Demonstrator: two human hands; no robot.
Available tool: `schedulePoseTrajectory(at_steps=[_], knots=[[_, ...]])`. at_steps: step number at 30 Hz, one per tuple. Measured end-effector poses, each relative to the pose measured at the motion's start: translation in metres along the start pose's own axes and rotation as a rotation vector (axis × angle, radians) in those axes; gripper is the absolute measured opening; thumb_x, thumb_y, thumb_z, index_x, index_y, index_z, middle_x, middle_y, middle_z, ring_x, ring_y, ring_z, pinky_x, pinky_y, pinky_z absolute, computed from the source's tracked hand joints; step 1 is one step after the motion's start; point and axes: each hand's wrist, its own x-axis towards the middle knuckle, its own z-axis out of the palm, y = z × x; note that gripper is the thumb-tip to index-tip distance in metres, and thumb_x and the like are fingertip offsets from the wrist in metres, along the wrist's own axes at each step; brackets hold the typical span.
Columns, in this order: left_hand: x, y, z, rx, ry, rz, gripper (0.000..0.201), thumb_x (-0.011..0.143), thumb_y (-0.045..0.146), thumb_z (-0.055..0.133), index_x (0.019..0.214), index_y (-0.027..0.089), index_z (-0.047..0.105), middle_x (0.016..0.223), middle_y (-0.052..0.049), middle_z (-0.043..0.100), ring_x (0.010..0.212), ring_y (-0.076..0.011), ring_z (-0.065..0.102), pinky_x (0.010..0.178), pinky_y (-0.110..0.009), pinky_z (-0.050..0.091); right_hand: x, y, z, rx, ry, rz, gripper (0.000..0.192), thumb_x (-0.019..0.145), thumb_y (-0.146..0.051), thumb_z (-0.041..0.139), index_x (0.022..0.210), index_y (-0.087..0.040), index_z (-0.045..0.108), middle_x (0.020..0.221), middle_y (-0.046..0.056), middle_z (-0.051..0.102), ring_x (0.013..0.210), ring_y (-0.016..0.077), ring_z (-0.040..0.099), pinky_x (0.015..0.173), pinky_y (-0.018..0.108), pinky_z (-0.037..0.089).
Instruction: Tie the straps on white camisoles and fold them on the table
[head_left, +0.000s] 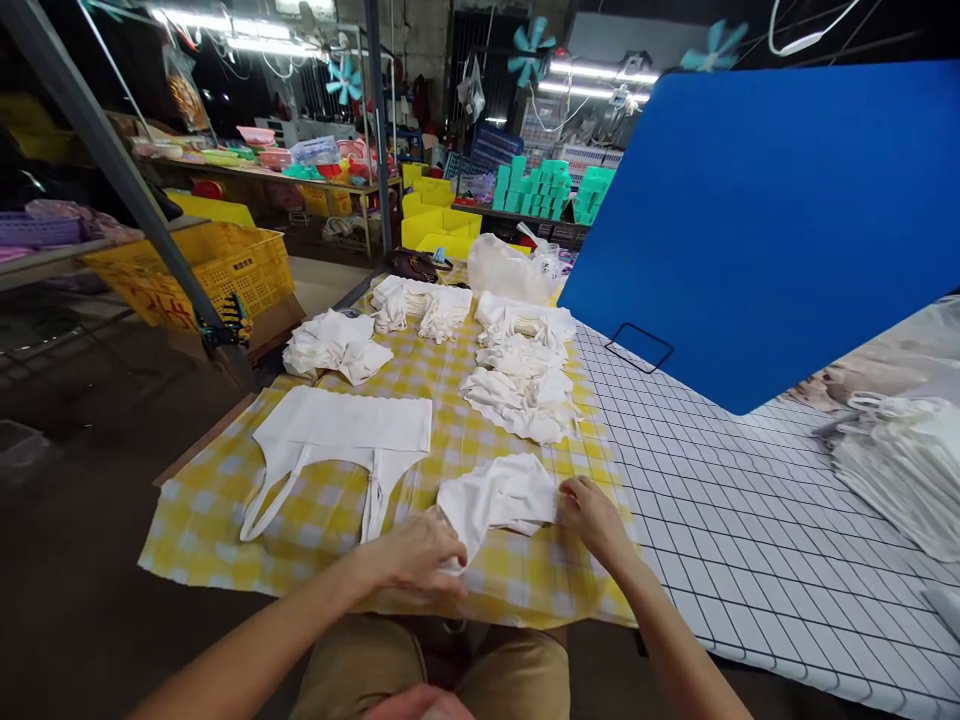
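Note:
A crumpled white garment (499, 492) lies on the yellow checked cloth in front of me, between my hands. The fingers of my left hand (421, 552) are closed on its lower left edge. My right hand (591, 515) pinches its right edge, with the fingertips partly hidden. Left of it, a white strappy camisole top (341, 425) is spread flat, its straps pointing towards me; my left hand is close to one strap.
Piles of white garments lie farther back: a loose heap (336, 345), a stack (421, 303) and a longer row (525, 365). A big blue board (772, 220) leans over the white gridded cloth (675, 520) at right. A metal post (142, 190) rises at left beside a yellow crate (244, 270).

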Motion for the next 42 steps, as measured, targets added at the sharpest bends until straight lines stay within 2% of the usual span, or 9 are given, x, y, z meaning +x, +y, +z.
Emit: schedulePoseTrajectory(at_steps=[4, 7, 13, 17, 21, 26, 31, 36, 42], knots=[[0.022, -0.011, -0.009, -0.203, 0.311, -0.301, 0.024, 0.083, 0.031, 0.047, 0.099, 0.02, 0.061, 0.082, -0.003, 0.064, 0.074, -0.0155, 0.058, 0.067, -0.024, 0.04, 0.036, -0.035, 0.014, 0.08, 0.067, -0.129, 0.031, 0.079, -0.012, 0.041, 0.107, -0.019, 0.054, 0.117, 0.01, 0.051, 0.106, 0.0211, 0.049, 0.083, 0.031, 0.039], [0.037, -0.027, -0.012, -0.195, 0.44, -0.472, 0.024, 0.079, 0.026, 0.049, 0.101, 0.017, 0.056, 0.103, -0.007, 0.059, 0.088, -0.0174, 0.055, 0.074, -0.026, 0.04, 0.057, -0.053, 0.023, 0.086, 0.013, -0.155, 0.025, 0.073, -0.009, 0.047, 0.094, -0.017, 0.057, 0.115, 0.012, 0.052, 0.105, 0.0228, 0.049, 0.081, 0.031, 0.038], [0.045, -0.035, -0.013, -0.283, 0.255, -0.507, 0.012, 0.069, 0.026, 0.055, 0.065, 0.017, 0.047, 0.067, 0.0, 0.051, 0.066, -0.0147, 0.048, 0.06, -0.024, 0.034, 0.05, -0.052, 0.002, 0.262, -0.05, -0.231, 0.007, 0.075, -0.015, 0.042, 0.072, -0.02, 0.046, 0.073, 0.001, 0.056, 0.069, 0.0145, 0.052, 0.063, 0.024, 0.039], [0.048, -0.029, -0.038, -0.681, 0.326, -0.269, 0.024, 0.068, 0.032, 0.053, 0.063, 0.018, 0.034, 0.061, 0.006, 0.035, 0.056, -0.0088, 0.035, 0.052, -0.02, 0.027, 0.032, -0.027, -0.037, 0.578, 0.006, -0.301, 0.01, 0.074, -0.021, 0.045, 0.07, -0.022, 0.036, 0.073, -0.001, 0.051, 0.068, 0.0136, 0.047, 0.062, 0.024, 0.038], [0.051, -0.017, -0.062, -0.914, 0.319, -0.092, 0.034, 0.063, 0.034, 0.061, 0.062, 0.018, 0.031, 0.062, 0.006, 0.029, 0.057, -0.0072, 0.029, 0.051, -0.019, 0.024, 0.019, -0.01, -0.062, 0.474, -0.205, -0.245, 0.016, 0.072, -0.028, 0.056, 0.084, -0.021, 0.046, 0.083, 0.001, 0.054, 0.076, 0.0163, 0.05, 0.067, 0.028, 0.04], [0.064, 0.005, -0.069, -0.915, 0.262, 0.033, 0.02, 0.065, 0.027, 0.063, 0.069, 0.015, 0.047, 0.067, 0.004, 0.042, 0.064, -0.0089, 0.039, 0.057, -0.019, 0.031, 0.01, -0.048, -0.064, 0.619, -0.312, -0.342, 0.041, 0.079, -0.039, 0.054, 0.117, -0.025, 0.047, 0.119, 0.006, 0.051, 0.11, 0.0211, 0.046, 0.09, 0.033, 0.037], [0.065, 0.012, -0.08, -0.893, 0.305, 0.031, 0.022, 0.065, 0.03, 0.067, 0.077, 0.014, 0.057, 0.072, 0.002, 0.052, 0.068, -0.0101, 0.047, 0.06, -0.02, 0.035, 0.012, -0.081, -0.066, 0.841, -0.356, -0.326, 0.03, 0.079, -0.047, 0.052, 0.081, -0.017, 0.057, 0.072, 0.0, 0.055, 0.067, 0.013, 0.051, 0.059, 0.023, 0.041], [0.051, 0.002, -0.091, -1.025, 0.03, -0.076, 0.042, 0.063, 0.038, 0.071, 0.095, 0.014, 0.059, 0.065, 0.002, 0.058, 0.053, -0.0081, 0.048, 0.047, -0.018, 0.033, 0.007, -0.066, -0.088, 1.129, -0.325, -0.206, 0.036, 0.07, -0.05, 0.062, 0.064, -0.017, 0.05, 0.055, -0.003, 0.046, 0.049, 0.008, 0.041, 0.044, 0.02, 0.032], [0.047, -0.006, -0.099, -0.875, -0.174, -0.066, 0.03, 0.064, 0.041, 0.071, 0.069, 0.012, 0.068, 0.061, 0.0, 0.061, 0.056, -0.0091, 0.051, 0.051, -0.018, 0.038, -0.006, -0.041, -0.13, 1.226, -0.134, -0.097, 0.042, 0.058, -0.057, 0.068, 0.057, -0.02, 0.048, 0.049, -0.002, 0.046, 0.04, 0.0088, 0.039, 0.037, 0.021, 0.03]])
